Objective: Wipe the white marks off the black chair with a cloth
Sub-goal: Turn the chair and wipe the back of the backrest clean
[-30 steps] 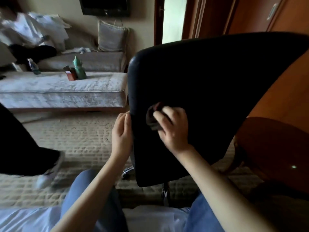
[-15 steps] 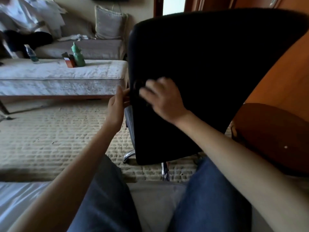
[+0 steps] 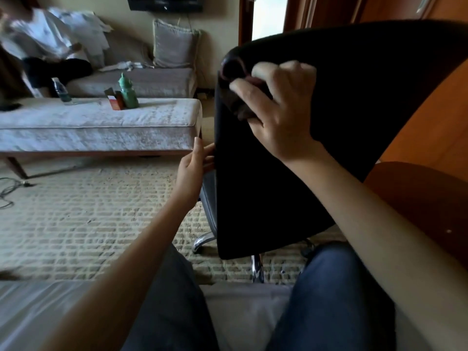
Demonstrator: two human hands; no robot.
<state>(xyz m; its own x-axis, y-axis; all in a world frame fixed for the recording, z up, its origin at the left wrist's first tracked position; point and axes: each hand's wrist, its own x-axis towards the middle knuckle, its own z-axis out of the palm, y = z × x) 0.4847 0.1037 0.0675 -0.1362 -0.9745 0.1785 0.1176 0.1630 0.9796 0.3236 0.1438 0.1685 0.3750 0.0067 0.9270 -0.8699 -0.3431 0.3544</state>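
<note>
The back of the black chair (image 3: 342, 138) fills the middle and right of the head view, its rear face turned toward me. My right hand (image 3: 276, 105) presses a dark cloth (image 3: 234, 72) against the chair's upper left corner, fingers curled over the cloth. My left hand (image 3: 193, 165) holds the chair's left edge about halfway down, thumb on my side and fingers wrapped round the front. No white marks show on the dark surface from here.
A pale bench (image 3: 101, 125) carries a green bottle (image 3: 128, 91), a red box (image 3: 115, 100) and a clear bottle (image 3: 60, 91). Another person sits on the sofa (image 3: 157, 79) at the back left. A wooden table (image 3: 425, 198) stands right; chrome chair legs (image 3: 202, 241) rest on the woven rug.
My right hand has carried the cloth up the chair back, from mid-height to the top left corner. My left hand stays on the chair's left edge. The camera has tilted.
</note>
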